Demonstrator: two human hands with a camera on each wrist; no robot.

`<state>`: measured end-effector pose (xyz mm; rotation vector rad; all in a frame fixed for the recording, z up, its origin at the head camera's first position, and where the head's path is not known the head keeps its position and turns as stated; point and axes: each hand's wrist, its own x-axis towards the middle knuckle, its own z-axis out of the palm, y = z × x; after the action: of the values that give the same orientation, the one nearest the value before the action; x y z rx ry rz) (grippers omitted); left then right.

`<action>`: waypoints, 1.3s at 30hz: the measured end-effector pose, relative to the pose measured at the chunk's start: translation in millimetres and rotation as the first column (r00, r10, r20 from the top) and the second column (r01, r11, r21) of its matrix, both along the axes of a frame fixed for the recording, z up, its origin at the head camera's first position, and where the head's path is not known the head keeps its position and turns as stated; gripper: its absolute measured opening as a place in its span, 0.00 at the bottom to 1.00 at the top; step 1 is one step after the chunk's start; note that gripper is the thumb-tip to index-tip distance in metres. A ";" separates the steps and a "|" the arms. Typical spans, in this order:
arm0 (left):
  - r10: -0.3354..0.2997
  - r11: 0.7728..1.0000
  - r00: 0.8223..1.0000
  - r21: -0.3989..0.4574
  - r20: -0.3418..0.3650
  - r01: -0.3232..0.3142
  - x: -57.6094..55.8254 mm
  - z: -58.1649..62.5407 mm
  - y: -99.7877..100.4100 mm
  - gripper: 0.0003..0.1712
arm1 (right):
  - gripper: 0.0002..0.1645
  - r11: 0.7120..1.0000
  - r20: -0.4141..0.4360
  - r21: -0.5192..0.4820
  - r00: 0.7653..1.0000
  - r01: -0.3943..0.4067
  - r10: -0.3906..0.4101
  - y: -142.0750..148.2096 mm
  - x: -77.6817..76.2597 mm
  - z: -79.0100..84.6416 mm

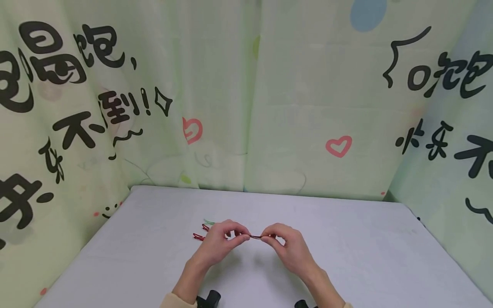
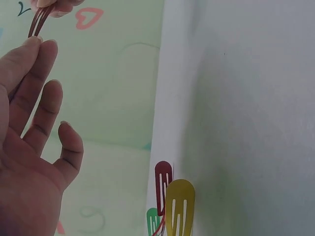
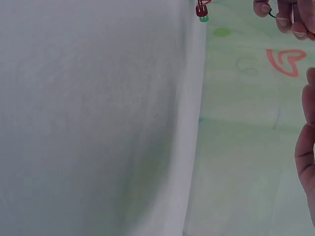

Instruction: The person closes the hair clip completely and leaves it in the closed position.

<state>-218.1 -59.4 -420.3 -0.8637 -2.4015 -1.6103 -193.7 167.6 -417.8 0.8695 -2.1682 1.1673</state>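
A dark red snap hair clip (image 1: 256, 237) is held between both hands above the table. My left hand (image 1: 218, 242) pinches one end between thumb and index finger. From the other side, my right hand (image 1: 291, 252) pinches the opposite end with thumb and fingers. In the left wrist view the slotted hair clip (image 2: 40, 20) runs from the left fingertips up to the other hand's fingers. The left hand's other fingers are loosely bent. The right wrist view shows only part of the right hand (image 3: 306, 152) at its edge, and the clip is not visible there.
More snap clips lie on the white-covered table (image 1: 154, 256) by the left hand: a yellow clip (image 2: 180, 191), a dark red clip (image 2: 163, 168) and a green clip (image 2: 152, 212). A printed curtain (image 1: 292, 107) stands behind the table and along its sides.
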 end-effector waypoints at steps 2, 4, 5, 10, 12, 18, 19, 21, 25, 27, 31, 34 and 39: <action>0.008 1.000 1.000 0.004 -0.008 -0.008 0.2 0.4 -0.1 0.03 | 0.10 1.000 0.036 -0.008 0.999 0.003 -0.003 0.1 0.9 0.7; 0.014 1.000 1.000 0.006 -0.020 -0.014 0.4 0.8 -0.1 0.03 | 0.09 1.000 0.079 -0.014 0.997 0.015 -0.014 0.4 1.9 1.7; 0.016 1.000 0.999 0.006 -0.028 -0.016 0.5 0.9 -0.2 0.03 | 0.08 1.000 0.105 -0.015 0.994 0.024 -0.022 0.5 2.4 2.2; 0.010 1.000 0.997 0.000 -0.071 -0.010 0.8 0.9 -0.1 0.04 | 0.03 0.998 0.262 -0.007 0.964 0.057 -0.053 1.4 4.5 4.9; 0.004 1.000 0.996 -0.002 -0.087 -0.004 0.7 0.7 0.1 0.04 | 0.03 0.998 0.321 0.003 0.945 0.058 -0.056 1.7 5.0 5.6; -0.005 1.000 0.993 -0.004 -0.122 0.004 1.3 0.3 0.2 0.05 | 0.09 0.999 0.447 0.026 0.893 0.036 -0.044 1.5 6.9 7.9; -0.003 1.000 0.992 -0.006 -0.127 0.002 1.6 0.5 0.2 0.05 | 0.09 0.999 0.464 0.028 0.885 0.034 -0.043 1.4 7.1 8.5; 0.001 1.000 0.992 -0.011 -0.125 -0.002 2.1 0.8 0.4 0.05 | 0.11 0.999 0.499 0.028 0.866 0.031 -0.040 1.2 7.7 9.7; 0.008 1.000 0.994 -0.021 -0.111 -0.011 2.4 2.2 1.0 0.05 | 0.11 1.000 0.554 0.017 0.832 0.026 -0.031 1.5 8.5 12.1; 0.008 1.000 0.994 -0.021 -0.112 -0.011 2.6 2.9 1.3 0.06 | 0.12 1.000 0.573 0.013 0.819 0.014 -0.019 2.0 8.3 12.6; 0.010 1.000 0.991 -0.021 -0.136 -0.013 2.5 3.1 1.1 0.06 | 0.15 1.000 0.595 0.005 0.804 -0.019 0.013 3.4 8.0 12.7; 0.014 0.999 0.991 -0.026 -0.131 -0.018 2.8 3.8 1.1 0.06 | 0.15 1.000 0.601 -0.006 0.799 -0.028 0.026 4.0 7.8 12.3; 0.020 0.999 0.995 -0.029 -0.096 -0.023 3.0 3.9 2.0 0.05 | 0.12 1.000 0.591 -0.001 0.807 -0.008 0.007 3.8 7.1 11.1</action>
<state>-215.1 -57.4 -416.4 -0.8952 -2.3670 -1.4941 -186.6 171.3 -406.7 0.5495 -2.6485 1.6060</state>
